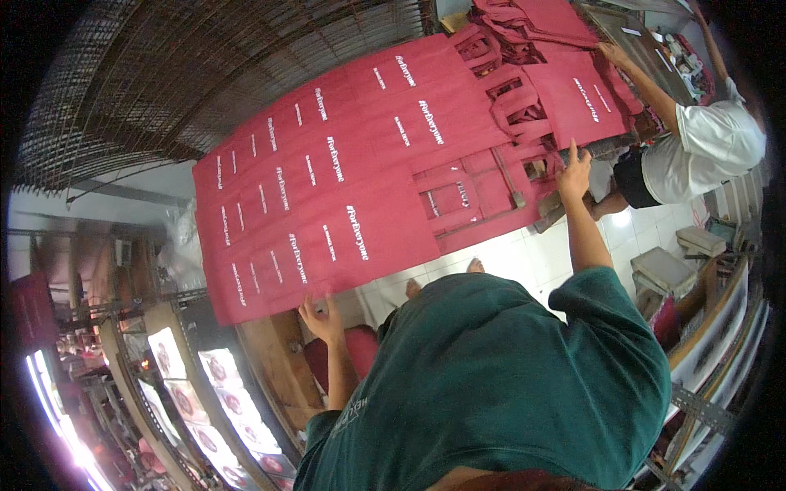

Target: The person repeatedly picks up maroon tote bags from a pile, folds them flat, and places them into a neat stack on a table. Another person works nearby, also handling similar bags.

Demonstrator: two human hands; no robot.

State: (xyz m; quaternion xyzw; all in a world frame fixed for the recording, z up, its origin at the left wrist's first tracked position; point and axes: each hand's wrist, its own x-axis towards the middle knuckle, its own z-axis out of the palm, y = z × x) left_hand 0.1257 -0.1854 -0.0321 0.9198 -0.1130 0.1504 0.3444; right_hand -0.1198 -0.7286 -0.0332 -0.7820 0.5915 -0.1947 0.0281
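Note:
Red fabric pieces [270, 204] with white printed lettering lie in rows across the long worktable before me. My left hand [323, 319] is at their near edge, fingers apart, and seems to hold nothing. On the right, my right hand [575, 173] is raised with its fingers spread, close to the lower edge of a red printed bag [573, 98]. Whether its fingertips touch the bag I cannot tell. Between my hands, nearer the right one, a screen-printing frame [512, 199] lies on the red fabric, lettering showing inside it.
At the right a co-worker in a white shirt [720, 143] reaches a hand [614, 56] to the bags. Red handled bags [540, 20] pile up at the far end. Wire drying racks [164, 90] stand beyond the table, lit panels [233, 401] at lower left, grey blocks [663, 272] at right.

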